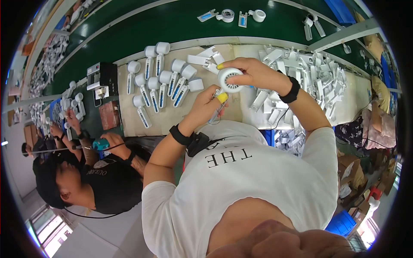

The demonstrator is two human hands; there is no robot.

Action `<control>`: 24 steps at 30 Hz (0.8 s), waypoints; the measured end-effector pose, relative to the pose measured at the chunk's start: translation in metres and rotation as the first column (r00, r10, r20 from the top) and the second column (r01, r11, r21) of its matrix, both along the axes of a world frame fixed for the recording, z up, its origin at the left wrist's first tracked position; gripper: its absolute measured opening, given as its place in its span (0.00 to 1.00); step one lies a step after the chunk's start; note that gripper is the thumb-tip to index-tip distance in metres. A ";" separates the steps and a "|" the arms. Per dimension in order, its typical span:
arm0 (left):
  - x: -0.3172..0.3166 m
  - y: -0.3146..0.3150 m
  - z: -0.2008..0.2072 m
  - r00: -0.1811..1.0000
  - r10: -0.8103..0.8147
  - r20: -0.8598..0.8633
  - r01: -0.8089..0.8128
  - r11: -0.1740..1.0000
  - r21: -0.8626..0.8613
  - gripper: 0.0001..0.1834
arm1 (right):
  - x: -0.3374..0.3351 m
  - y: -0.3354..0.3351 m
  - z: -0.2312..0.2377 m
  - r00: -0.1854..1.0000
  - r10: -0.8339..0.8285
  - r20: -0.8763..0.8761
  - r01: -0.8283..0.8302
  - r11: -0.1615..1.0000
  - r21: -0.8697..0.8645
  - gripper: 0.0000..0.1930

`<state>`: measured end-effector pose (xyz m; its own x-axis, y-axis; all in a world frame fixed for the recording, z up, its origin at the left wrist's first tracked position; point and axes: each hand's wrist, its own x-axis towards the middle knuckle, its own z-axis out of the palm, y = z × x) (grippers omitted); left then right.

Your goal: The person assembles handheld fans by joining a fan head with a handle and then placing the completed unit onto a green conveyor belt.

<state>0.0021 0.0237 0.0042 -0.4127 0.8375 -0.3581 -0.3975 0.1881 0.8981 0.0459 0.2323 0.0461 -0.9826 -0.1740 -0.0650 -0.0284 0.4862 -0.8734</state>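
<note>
One left hand (204, 105) curled round a handle (214, 115), right hand (257, 75) gripping a round, ribbed white plastic head (231, 72)

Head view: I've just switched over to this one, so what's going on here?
A person holds a white round-headed piece in both hands: the right hand grips its slotted head, the left hand holds it just below. On the table, similar white round-headed pieces lie in loose rows to the left, and a jumbled pile of white parts lies to the right. At far left, a co-worker in black holds a teal power tool.
</note>
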 end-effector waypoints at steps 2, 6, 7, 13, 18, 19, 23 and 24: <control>-0.001 -0.003 -0.009 0.999 -0.011 0.034 0.010 1.000 0.023 0.05 | 0.001 0.007 -0.012 0.990 -0.056 0.126 0.085 0.969 -0.234 0.20; -0.014 -0.012 -0.007 0.940 0.220 0.261 -0.285 0.926 0.247 0.09 | 0.021 0.036 -0.073 0.971 -0.098 0.219 0.104 0.994 -0.015 0.18; -0.019 -0.017 -0.005 0.907 0.330 0.262 -0.402 0.864 0.302 0.11 | 0.034 0.041 -0.092 0.993 -0.045 0.109 -0.008 0.898 0.440 0.17; -0.020 -0.031 -0.020 0.888 0.346 0.302 -0.442 0.824 0.354 0.17 | 0.114 0.037 -0.176 0.902 0.431 -0.036 -0.193 0.476 0.858 0.19; -0.011 -0.024 -0.013 0.892 0.299 0.338 -0.388 0.890 0.239 0.16 | 0.109 0.038 -0.168 0.936 0.344 -0.078 -0.171 0.636 0.753 0.19; -0.010 -0.025 -0.012 0.887 0.329 0.325 -0.404 0.893 0.199 0.15 | 0.110 0.036 -0.168 0.938 0.269 -0.216 -0.036 0.700 0.714 0.18; -0.005 -0.024 -0.019 0.876 0.397 0.274 -0.466 0.842 0.272 0.14 | 0.081 0.008 -0.099 0.719 -0.601 0.348 0.586 0.794 0.161 0.20; -0.004 -0.023 -0.019 0.872 0.404 0.278 -0.476 0.834 0.280 0.14 | 0.075 0.005 -0.102 0.800 -0.599 0.030 0.599 0.796 -0.092 0.25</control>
